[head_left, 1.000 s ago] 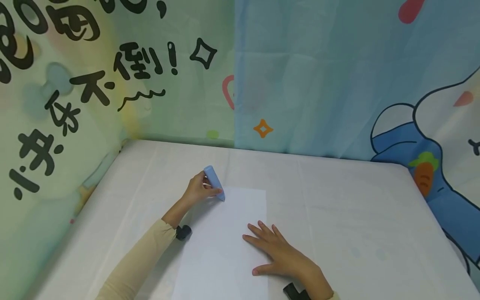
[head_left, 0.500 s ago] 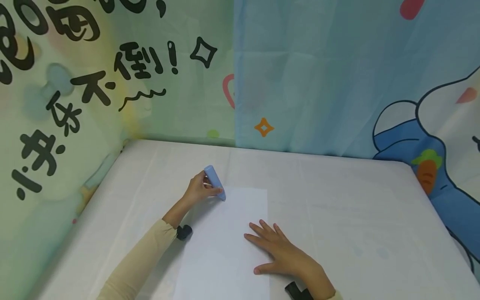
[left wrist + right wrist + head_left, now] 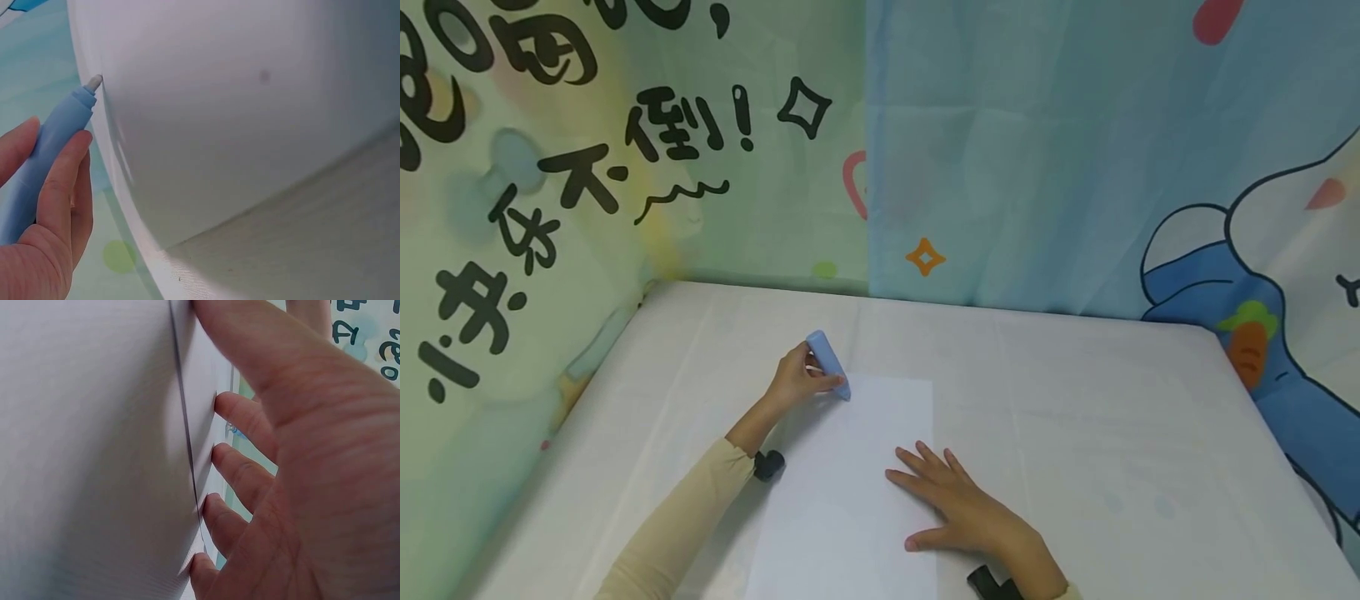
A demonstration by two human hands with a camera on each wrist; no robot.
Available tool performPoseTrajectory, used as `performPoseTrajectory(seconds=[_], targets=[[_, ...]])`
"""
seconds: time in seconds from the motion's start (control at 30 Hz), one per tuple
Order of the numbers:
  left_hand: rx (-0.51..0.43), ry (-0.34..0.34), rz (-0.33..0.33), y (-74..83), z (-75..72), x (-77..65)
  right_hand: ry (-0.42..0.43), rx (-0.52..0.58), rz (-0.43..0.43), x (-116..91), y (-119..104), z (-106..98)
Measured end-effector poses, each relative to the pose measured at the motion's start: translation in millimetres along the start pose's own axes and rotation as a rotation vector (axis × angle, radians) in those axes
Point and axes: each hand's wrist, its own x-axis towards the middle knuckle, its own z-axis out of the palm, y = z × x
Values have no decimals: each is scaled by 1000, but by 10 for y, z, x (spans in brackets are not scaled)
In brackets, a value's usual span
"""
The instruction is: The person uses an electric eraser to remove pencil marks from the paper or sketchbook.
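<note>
Blue marker (image 3: pixel 826 357), one only, is clasped in the fingers of a person's left hand (image 3: pixel 793 381) over the far end of one white sheet (image 3: pixel 842 500), its pale nib (image 3: pixel 95 82) aimed at the paper just beyond the fingertips; whether the two touch cannot be made out. The right hand (image 3: pixel 958 508), second of two at work, is spread and grips nothing, thumb and three fingertips resting on the sheet, little finger reaching past its edge to the white counter (image 3: pixel 1112 400). Compared with half a second earlier, marker and both hands keep their places over the paper; only the head camera's framing has shifted slightly. Two black devices (image 3: pixel 768 466) sit at the wrists, one behind each set of fingers, with a tan sleeve (image 3: pixel 681 517) behind the left. Beyond the fingers rise a green hanging (image 3: pixel 715 242) with black characters and a blue hanging (image 3: pixel 1037 150) with one carrot. Seen from the head, the left thumb covers part of the marker.
</note>
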Motion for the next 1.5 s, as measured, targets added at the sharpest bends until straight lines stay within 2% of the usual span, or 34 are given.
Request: performPoseTrajectory(seconds=[0.73,0.97,1.07,1.1,1.2,1.5], targets=[[30,-15,5,-75,-19,-47,-4,9,6,11,-13,-2],[-5,-23,105,-210,-37,-17,-8,11,6,25,-24,0],[-6,-19,86,-184,-37,-23,-8,9,5,28,-25,2],[1,-19,48,-119,-41,-50,-7,5,4,28,-26,1],[21,-6,21,-78,-35,-66,-9,-5,6,27,-29,-2],[49,-6,7,-68,-4,-67,-4,-6,14,17,-20,-5]])
